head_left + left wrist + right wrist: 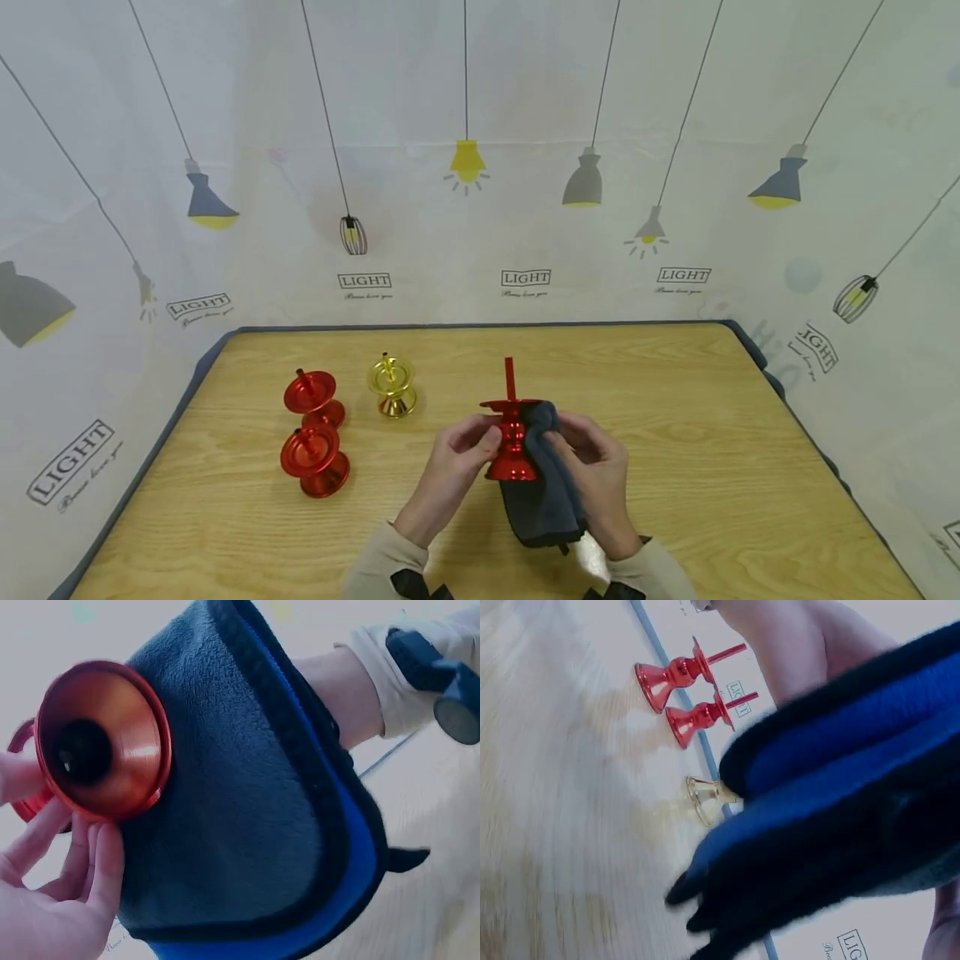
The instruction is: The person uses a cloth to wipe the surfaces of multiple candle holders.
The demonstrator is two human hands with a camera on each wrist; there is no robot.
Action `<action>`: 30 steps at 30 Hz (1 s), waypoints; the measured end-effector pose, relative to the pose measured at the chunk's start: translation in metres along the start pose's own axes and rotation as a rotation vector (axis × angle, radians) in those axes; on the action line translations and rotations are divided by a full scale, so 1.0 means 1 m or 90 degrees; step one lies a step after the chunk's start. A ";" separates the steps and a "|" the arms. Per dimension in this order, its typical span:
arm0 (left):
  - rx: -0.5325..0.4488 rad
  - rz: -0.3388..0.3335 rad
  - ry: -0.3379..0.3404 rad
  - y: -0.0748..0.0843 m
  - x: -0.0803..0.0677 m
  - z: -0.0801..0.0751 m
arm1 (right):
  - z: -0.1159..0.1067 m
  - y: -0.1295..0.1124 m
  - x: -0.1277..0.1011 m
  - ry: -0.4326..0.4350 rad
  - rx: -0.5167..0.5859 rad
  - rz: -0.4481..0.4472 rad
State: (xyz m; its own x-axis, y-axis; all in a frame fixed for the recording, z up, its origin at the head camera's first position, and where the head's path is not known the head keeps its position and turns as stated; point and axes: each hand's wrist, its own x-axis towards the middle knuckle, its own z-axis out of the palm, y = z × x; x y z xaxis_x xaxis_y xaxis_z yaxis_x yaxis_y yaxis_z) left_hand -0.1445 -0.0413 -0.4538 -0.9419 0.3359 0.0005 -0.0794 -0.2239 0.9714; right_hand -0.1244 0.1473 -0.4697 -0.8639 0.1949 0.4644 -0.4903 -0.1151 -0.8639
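- The left hand (457, 454) grips the stem of a red candle holder (512, 440), fingers curled round it from the left; the left wrist view shows the fingertips (90, 847) under its hollow base.
- The right hand (596, 462) pinches a dark grey cloth (543, 492) with a blue inner face, pressing it against the right side of the holder.
- The holder stands upright over the near middle of the wooden counter (675, 400), its thin red spike pointing up.
- The cloth hangs down towards the near edge.
- To the left stand two more red holders (313, 433), one behind the other.
- A gold holder (392, 385) stands just right of them.
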 end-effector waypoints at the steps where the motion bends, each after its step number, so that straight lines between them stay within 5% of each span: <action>1: 0.004 0.000 0.008 0.000 0.000 0.001 | 0.000 0.000 0.000 0.003 -0.001 0.005; 5: 0.069 0.026 0.070 0.002 -0.001 0.006 | 0.001 -0.001 0.000 0.005 -0.030 -0.018; 8: 0.104 0.058 0.102 0.002 -0.001 0.009 | 0.002 -0.002 0.002 -0.015 -0.073 -0.087; 13: 0.108 0.059 0.092 0.002 0.000 0.010 | 0.003 -0.008 0.005 -0.064 -0.126 -0.196; 16: 0.080 0.036 0.066 0.000 0.001 0.009 | 0.004 -0.010 0.003 -0.068 -0.117 -0.182; 24: 0.005 0.014 -0.004 -0.007 0.001 0.000 | 0.003 -0.007 -0.001 -0.019 -0.049 -0.032; 30: 0.044 0.036 0.067 -0.008 0.001 0.002 | 0.003 -0.004 0.001 -0.038 -0.097 -0.131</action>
State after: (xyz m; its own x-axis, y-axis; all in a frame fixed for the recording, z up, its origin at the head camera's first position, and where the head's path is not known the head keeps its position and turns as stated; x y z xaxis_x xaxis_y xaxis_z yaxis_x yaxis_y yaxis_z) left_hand -0.1445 -0.0368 -0.4614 -0.9735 0.2263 0.0337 -0.0064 -0.1742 0.9847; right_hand -0.1231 0.1451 -0.4650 -0.7553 0.1413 0.6400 -0.6373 0.0692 -0.7675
